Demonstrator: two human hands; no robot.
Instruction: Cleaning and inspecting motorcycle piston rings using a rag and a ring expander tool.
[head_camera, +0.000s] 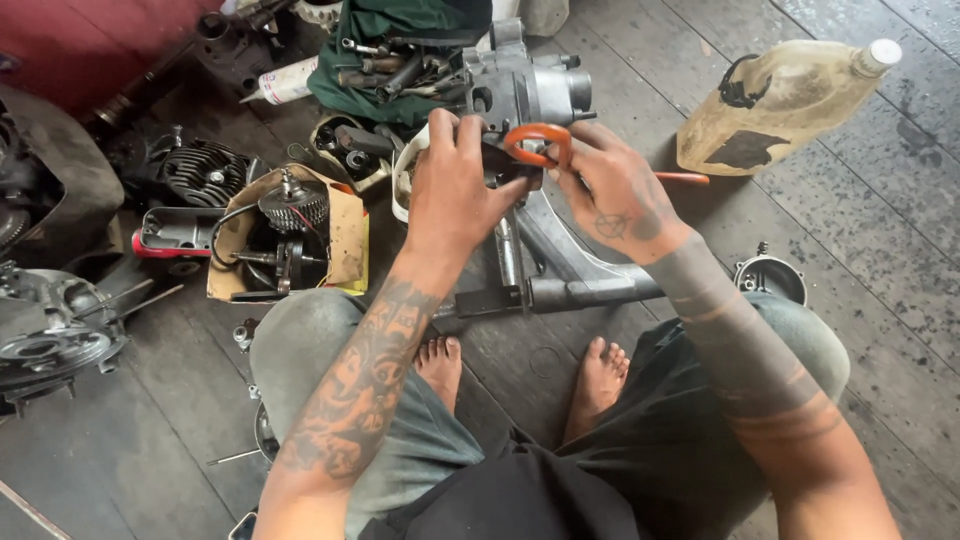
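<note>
Head view: we pinch an orange rubber ring (537, 143) in clenched right hand (615, 195) fingers against the grey engine casing (525, 90) on the floor; left hand (455, 190) steadies it. Seating it evenly seems next.

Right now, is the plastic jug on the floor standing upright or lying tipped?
Tipped. The jug lies on its side on the wooden floor, its white cap pointing sideways.
</note>
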